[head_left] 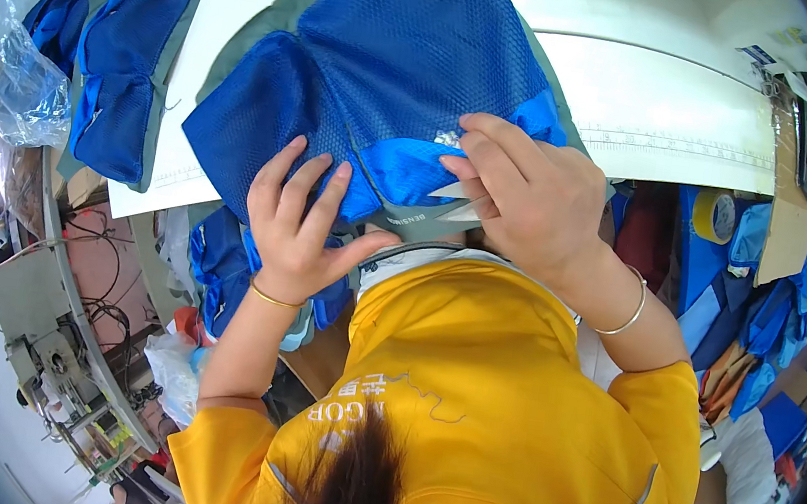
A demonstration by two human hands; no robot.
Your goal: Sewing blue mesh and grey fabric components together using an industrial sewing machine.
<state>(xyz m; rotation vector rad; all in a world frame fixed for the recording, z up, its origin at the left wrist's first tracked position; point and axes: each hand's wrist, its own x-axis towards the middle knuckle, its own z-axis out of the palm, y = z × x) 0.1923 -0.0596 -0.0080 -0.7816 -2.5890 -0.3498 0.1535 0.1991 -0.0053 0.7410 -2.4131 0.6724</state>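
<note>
A blue mesh fabric piece point(419, 42) with a grey-green backing and bright blue fabric strips lies on the white table in front of me. My left hand point(302, 214) rests on its near left part, fingers spread and pressing the cloth. Over the near right part, my right hand point(532, 192) is closed, its thumb and index finger drawn together. A small shiny, whitish bit point(449, 139) shows beside the right fingertips, and a pale pointed thing point(449, 192) sticks out below them. What the right fingers hold is mostly hidden.
More blue mesh pieces point(123, 77) lie at the left end of the white table point(665, 93), beside a clear plastic bag point(30, 95). A ruler scale runs along the table's right part. Below right are a yellow tape roll point(713, 216) and heaped blue fabric point(767, 327).
</note>
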